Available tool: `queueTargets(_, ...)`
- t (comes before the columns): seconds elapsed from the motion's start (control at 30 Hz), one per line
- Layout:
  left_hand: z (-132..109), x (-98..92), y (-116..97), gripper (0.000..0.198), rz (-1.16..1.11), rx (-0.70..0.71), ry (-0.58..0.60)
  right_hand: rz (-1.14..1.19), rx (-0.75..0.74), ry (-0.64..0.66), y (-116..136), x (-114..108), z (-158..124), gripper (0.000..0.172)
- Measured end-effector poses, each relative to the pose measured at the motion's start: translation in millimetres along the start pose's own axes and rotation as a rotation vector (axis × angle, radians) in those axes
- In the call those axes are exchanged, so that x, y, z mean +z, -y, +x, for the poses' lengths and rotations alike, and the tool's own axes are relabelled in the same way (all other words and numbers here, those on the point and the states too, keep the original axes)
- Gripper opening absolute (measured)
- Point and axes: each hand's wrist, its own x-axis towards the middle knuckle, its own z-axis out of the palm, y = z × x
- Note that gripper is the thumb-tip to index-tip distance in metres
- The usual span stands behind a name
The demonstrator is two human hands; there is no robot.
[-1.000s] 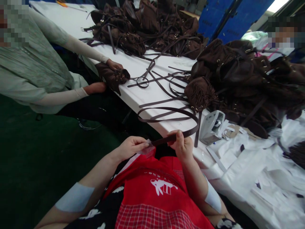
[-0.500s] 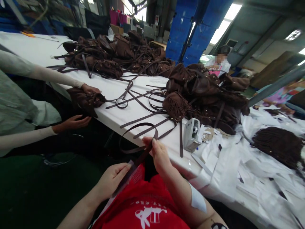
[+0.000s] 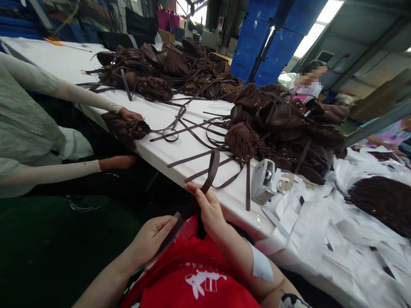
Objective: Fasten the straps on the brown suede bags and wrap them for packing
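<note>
Right hand (image 3: 210, 209) is pinching the brown strap (image 3: 212, 167), fingers clamped on it, in front of the near edge of the white table (image 3: 189, 147). Left hand (image 3: 153, 237) is gripping the strap's lower end (fingers closed around it, over the lap). A tape dispenser (image 3: 263, 182) is sitting near the right hand, on the table. A co-worker's hand (image 3: 130, 114) is resting on a brown bag (image 3: 123, 130) further along.

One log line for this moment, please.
left hand: pinches brown strap end | right hand: grips it higher up | tape dispenser: on table, untouched
</note>
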Motion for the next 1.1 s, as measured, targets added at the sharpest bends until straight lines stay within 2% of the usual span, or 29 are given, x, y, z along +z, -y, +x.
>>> queueTargets(0.1,4,2.9,-7,0.047,-0.076,0.021,-0.107,0.013,0.164,0.115,-28,14,-17,0.038)
queueTargets(0.2,5,1.3,-4,0.047,-0.083,0.004,-0.118,0.101,0.228,0.192,-25,13,-19,0.042)
queueTargets(0.27,3,-1.0,2,0.048,-0.029,-0.025,-0.08,0.169,0.164,0.156,-8,2,-7,0.043)
queueTargets(0.33,-1,-2.3,7,0.049,0.037,-0.038,-0.046,0.2,0.068,0.041,7,-10,9,0.041)
queueTargets(0.43,-2,-0.8,7,0.049,0.094,-0.022,-0.028,0.128,0.047,-0.074,6,-16,18,0.036)
queueTargets(0.5,-1,1.6,3,0.049,0.108,0.025,-0.055,0.056,0.106,-0.048,-9,-9,9,0.035)
queueTargets(0.63,3,2.9,-1,0.049,0.094,0.072,-0.159,0.02,0.329,0.175,-36,3,-12,0.036)
queueTargets(0.7,3,1.8,1,0.049,0.069,0.049,-0.124,0.108,0.366,0.145,-34,-2,-8,0.036)
queueTargets(0.83,3,1.9,3,0.049,0.097,0.037,-0.032,0.204,0.313,-0.05,-19,-19,13,0.037)
queueTargets(0.93,7,4.7,-1,0.048,0.131,0.065,-0.058,0.129,0.328,0.0,-26,-14,7,0.037)
queueTargets(1.03,11,5.0,-3,0.045,0.157,0.063,-0.085,0.131,0.447,0.11,-46,-3,-11,0.033)
queueTargets(1.1,11,2.6,-1,0.045,0.179,0.034,-0.082,0.216,0.517,0.061,-55,-6,-12,0.028)
